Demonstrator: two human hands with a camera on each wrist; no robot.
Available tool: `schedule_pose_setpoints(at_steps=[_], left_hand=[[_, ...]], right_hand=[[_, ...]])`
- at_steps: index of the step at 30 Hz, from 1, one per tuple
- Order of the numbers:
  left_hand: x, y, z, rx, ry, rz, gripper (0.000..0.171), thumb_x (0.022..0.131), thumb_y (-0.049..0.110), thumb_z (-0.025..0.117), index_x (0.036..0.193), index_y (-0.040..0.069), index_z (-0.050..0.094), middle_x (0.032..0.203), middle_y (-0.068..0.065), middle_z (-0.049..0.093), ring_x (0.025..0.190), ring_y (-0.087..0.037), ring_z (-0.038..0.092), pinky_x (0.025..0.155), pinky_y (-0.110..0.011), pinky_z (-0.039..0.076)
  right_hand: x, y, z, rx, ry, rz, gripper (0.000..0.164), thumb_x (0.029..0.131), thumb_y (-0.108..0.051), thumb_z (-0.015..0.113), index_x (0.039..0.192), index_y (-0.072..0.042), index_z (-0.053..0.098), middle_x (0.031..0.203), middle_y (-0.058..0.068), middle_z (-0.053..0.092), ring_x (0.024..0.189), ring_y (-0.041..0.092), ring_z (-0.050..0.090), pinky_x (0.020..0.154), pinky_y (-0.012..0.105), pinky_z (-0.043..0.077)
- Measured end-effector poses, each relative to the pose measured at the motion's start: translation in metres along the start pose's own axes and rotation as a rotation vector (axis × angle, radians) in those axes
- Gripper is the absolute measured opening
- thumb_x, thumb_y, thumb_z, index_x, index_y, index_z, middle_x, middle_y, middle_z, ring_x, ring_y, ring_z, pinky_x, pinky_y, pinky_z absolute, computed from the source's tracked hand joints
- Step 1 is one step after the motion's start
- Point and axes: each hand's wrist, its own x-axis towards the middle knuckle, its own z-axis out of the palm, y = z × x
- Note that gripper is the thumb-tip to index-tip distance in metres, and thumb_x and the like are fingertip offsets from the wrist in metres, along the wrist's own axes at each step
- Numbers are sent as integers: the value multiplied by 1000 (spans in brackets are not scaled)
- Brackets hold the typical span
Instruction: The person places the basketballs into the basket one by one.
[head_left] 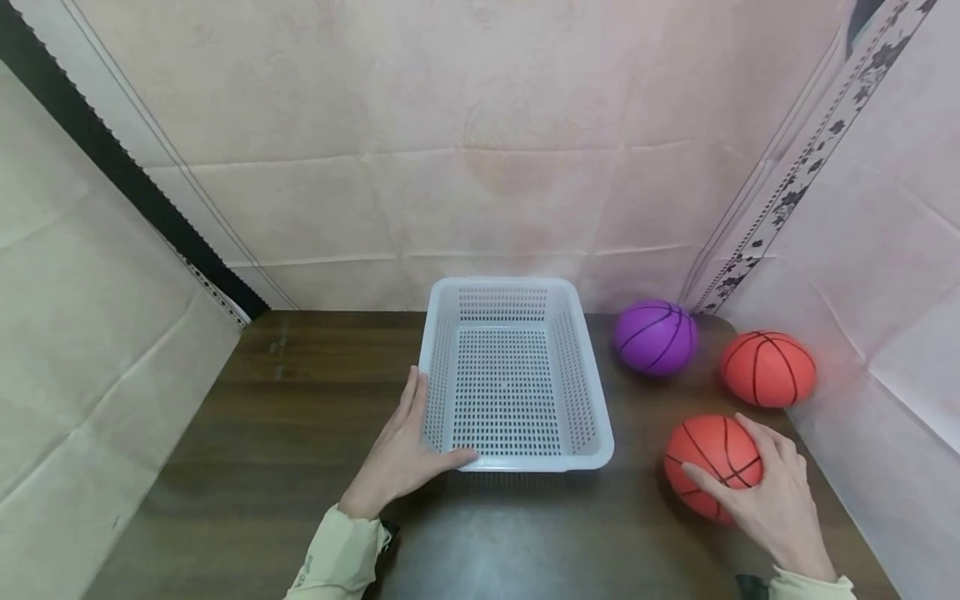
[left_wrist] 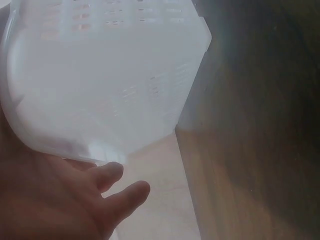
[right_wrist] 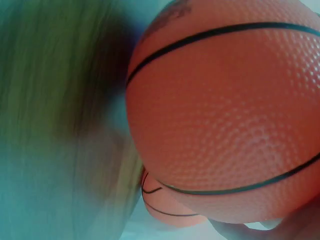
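Taking the basket (head_left: 502,396) as the clock's centre in the head view, with 12 o'clock away from the person, the left hand (head_left: 405,454) is at 8 o'clock, spread wide, its fingers straight along the left rim and its thumb laid on the rim of the near corner. The basket is white, stands upright on the table (head_left: 300,458) close to the back wall (head_left: 480,167), and has slots in its base and sides. The right hand (head_left: 783,496) is at 4 o'clock, holding the near ball (head_left: 705,454), which is red with black lines; the thumb lies across its front and fingers reach over its 1 o'clock side. I cannot tell whether that ball is touching the table. From the near ball, the purple ball (head_left: 655,337) sits at 11 o'clock and the far ball (head_left: 768,369), also red, at 1 o'clock beside the right wall (head_left: 892,400), the two apart from each other. The left wrist view shows two fingers stretching out past the rim; in the right wrist view the held ball fills much of the picture, with another red ball peeping out at its 7 o'clock. Both arms wear pale sleeves (head_left: 333,554)
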Motion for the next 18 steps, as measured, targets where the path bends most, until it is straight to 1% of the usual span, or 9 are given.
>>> schedule_pose_setpoints(at_steps=[4,6,11,14,18], left_hand=[[0,1,-1,-6,-7,-4,133,62,75,74,157,18,-1,159,16,-16,141,-36,25,103,-59,34],[0,1,-2,-6,-12,-10,133,63,75,74,157,19,-1,159,17,-16,141,-37,25,103,-59,34],[1,3,-4,-11,-20,-16,132,64,73,75,157,20,-2,157,21,-18,141,-36,25,104,-57,34],[1,3,-4,-19,-14,-12,132,64,72,76,157,20,-2,158,21,-17,141,-35,26,104,-57,35],[-2,1,-2,-31,-27,-23,133,63,74,74,157,21,-3,158,19,-17,142,-35,25,103,-57,35]], right_hand=[[2,-6,1,57,46,18,97,68,-41,88,148,-15,41,141,22,36,122,43,30,79,67,35],[5,-11,1,80,76,28,96,67,-40,89,148,-18,41,142,20,36,123,41,30,81,68,35],[9,-28,0,161,169,55,96,63,-33,92,146,-32,44,143,10,38,125,32,32,84,68,36],[13,-39,-1,209,220,47,97,61,-28,93,144,-39,45,142,3,39,124,25,34,86,67,38],[18,-55,-3,232,251,2,98,58,-23,95,142,-40,47,140,0,43,121,20,38,87,62,41]])
